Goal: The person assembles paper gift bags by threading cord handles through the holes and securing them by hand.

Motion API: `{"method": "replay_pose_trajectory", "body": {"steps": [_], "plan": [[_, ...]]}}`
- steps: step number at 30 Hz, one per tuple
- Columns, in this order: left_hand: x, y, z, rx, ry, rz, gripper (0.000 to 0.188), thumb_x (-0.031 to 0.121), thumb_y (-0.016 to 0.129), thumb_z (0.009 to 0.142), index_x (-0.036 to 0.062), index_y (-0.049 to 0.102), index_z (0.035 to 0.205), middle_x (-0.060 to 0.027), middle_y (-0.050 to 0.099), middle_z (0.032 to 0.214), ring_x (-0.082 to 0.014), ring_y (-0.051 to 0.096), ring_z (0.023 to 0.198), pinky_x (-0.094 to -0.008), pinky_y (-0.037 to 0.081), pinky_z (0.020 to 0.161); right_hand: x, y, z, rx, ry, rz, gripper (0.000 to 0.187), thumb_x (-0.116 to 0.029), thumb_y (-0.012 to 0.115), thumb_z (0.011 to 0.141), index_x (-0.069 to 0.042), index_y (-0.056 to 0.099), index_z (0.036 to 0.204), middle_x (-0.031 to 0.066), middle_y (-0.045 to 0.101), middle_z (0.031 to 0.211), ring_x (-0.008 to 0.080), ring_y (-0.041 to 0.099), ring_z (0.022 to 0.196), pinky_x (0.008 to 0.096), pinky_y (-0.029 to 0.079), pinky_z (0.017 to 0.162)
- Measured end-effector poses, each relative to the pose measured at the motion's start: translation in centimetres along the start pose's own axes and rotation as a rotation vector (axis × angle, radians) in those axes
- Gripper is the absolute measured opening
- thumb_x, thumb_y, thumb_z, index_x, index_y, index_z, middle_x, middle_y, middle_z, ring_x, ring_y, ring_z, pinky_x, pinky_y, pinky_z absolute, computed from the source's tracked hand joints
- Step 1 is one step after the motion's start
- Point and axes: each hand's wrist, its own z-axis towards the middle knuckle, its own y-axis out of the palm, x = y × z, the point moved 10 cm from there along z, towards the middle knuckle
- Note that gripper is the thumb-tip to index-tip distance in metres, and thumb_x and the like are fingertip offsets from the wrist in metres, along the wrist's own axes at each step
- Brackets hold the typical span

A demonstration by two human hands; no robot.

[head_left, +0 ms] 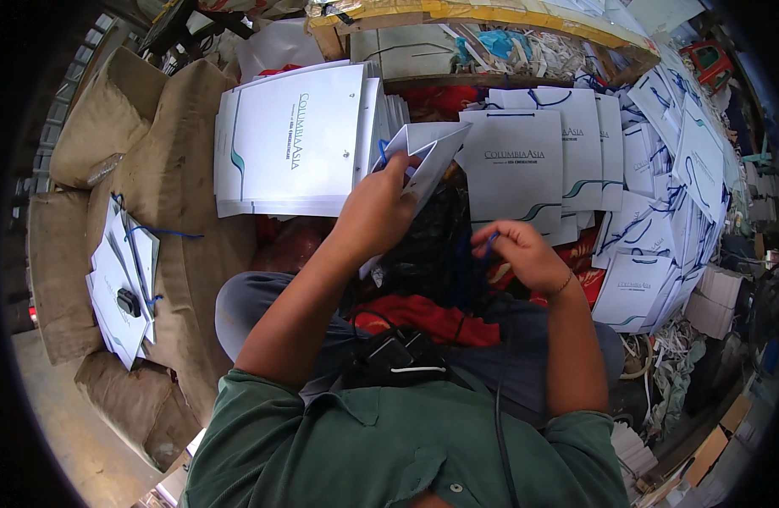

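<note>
While the left hand (374, 212) grips a folded white paper bag (428, 152), the right hand (523, 254) pinches a blue cord (489, 243). Stacks of finished bags (292, 140) crowd all around.

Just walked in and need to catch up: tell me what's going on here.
A seated person is working on white paper bags. The left hand holds a partly folded white paper bag up by its top, while the right hand pinches a blue cord. A flat stack of bags lies ahead on the left, more bags with blue handles are piled to the right, and a few bags rest on a sack at far left.
</note>
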Motion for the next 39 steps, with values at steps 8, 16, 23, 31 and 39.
{"method": "replay_pose_trajectory", "body": {"steps": [8, 16, 23, 31, 39], "plan": [[1.5, 0.3, -1.3, -0.020, 0.076, -0.039, 0.033, 0.012, 0.067, 0.103, -0.0050, 0.063, 0.131, -0.0320, 0.074, 0.115, -0.0495, 0.072, 0.113, -0.0478, 0.055, 0.098, -3.6, 0.2, 1.4, 0.201, -0.236, -0.028, 0.026, -0.027, 0.050, 0.119, -0.006, 0.063, 0.112, -0.0054, 0.046, 0.075, 0.0046, 0.043, 0.062, 0.0237, 0.041, 0.058], [3.2, -0.6, -2.5, -0.030, 0.082, -0.067, 0.041, 0.012, 0.065, 0.106, 0.0011, 0.057, 0.144, -0.0298, 0.075, 0.117, -0.0447, 0.074, 0.115, -0.0456, 0.055, 0.099, -4.9, 0.4, -0.3, 0.159, -0.181, 0.334, 0.029, -0.033, 0.051, 0.120, -0.008, 0.063, 0.110, -0.0066, 0.044, 0.077, 0.0008, 0.040, 0.064, 0.0199, 0.035, 0.057], [2.1, 2.5, -2.4, -0.221, 0.028, -0.294, 0.043, 0.010, 0.059, 0.111, 0.0001, 0.053, 0.152, -0.0212, 0.070, 0.131, -0.0295, 0.072, 0.120, -0.0419, 0.054, 0.105, -6.5, 0.6, -0.6, 0.301, -0.399, 0.093, 0.022, -0.020, 0.058, 0.115, -0.003, 0.072, 0.114, -0.0022, 0.060, 0.085, 0.0039, 0.053, 0.074, 0.0221, 0.049, 0.070], [1.5, 4.1, -2.8, -0.303, 0.011, -0.515, 0.046, 0.009, 0.059, 0.107, 0.0021, 0.055, 0.153, -0.0118, 0.069, 0.135, -0.0203, 0.065, 0.124, -0.0370, 0.050, 0.108, -7.0, 1.8, -1.1, 0.302, -0.491, 0.198, 0.014, -0.005, 0.069, 0.108, 0.001, 0.074, 0.119, 0.0008, 0.070, 0.098, 0.0051, 0.065, 0.085, 0.0230, 0.055, 0.079], [1.7, 4.7, -3.1, -0.358, -0.060, -0.642, 0.045, 0.018, 0.065, 0.106, 0.0048, 0.058, 0.149, -0.0081, 0.070, 0.134, -0.0137, 0.064, 0.111, -0.0328, 0.052, 0.097, -8.4, 1.4, -1.9, 0.412, -0.605, 0.051, 0.010, -0.003, 0.077, 0.100, 0.001, 0.075, 0.109, 0.0042, 0.075, 0.101, 0.0093, 0.070, 0.089, 0.0260, 0.057, 0.081]]}}
